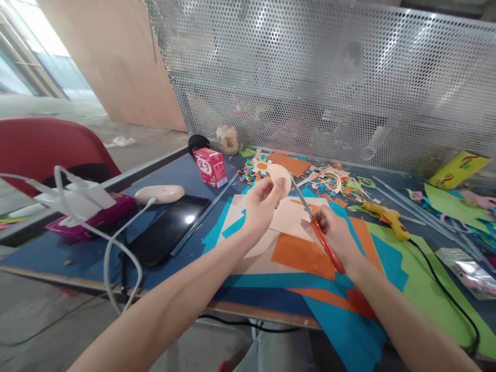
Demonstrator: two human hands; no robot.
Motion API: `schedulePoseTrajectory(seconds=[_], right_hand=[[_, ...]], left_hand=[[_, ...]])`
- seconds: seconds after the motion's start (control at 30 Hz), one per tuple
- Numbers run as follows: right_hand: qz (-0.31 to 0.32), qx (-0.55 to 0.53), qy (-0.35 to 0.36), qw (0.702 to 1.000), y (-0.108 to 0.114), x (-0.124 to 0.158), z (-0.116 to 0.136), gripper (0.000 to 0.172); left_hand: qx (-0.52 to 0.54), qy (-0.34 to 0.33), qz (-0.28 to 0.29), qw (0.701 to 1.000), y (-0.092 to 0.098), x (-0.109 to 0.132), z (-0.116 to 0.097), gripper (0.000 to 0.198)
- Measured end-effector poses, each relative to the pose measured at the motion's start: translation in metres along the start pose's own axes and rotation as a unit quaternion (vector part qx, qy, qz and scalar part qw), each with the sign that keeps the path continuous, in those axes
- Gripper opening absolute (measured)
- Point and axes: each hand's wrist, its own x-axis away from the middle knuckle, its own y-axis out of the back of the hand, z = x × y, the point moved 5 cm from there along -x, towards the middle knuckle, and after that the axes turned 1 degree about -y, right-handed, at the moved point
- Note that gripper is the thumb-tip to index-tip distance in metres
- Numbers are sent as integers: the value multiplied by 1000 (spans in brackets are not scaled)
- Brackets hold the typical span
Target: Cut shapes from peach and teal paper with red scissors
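My left hand (263,204) pinches a round, cream-coloured paper disc (279,175) between thumb and fingers, raised above the table. In my right hand (335,232) is a pair of scissors (324,245) with red handles, my fingers wrapped round them. The blades point up and to the left, and their tips reach the disc's right edge; whether they are cutting into it I cannot tell. Below both hands lie overlapping sheets of cream paper (291,214), orange paper (302,255) and blue paper (267,280).
Paper scraps (333,181) and a paper flower (262,166) lie behind my hands. A yellow glue gun (387,217) rests on green paper (422,281) at right. At left are a black phone (166,232), a pink box (210,168) and white cables (106,258). A perforated metal panel (310,77) borders the back.
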Motion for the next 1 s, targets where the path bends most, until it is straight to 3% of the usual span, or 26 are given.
schedulePoseTrajectory(seconds=[0.43,1.0], right_hand=[[21,-23,1,1000,-4,-1,-7,49],[-3,12,16,1000,3,1,1,49]], left_hand=[[-27,-15,26,999,-4,3,-5,42],[-29,-22,43,998,-5,2,-7,50]])
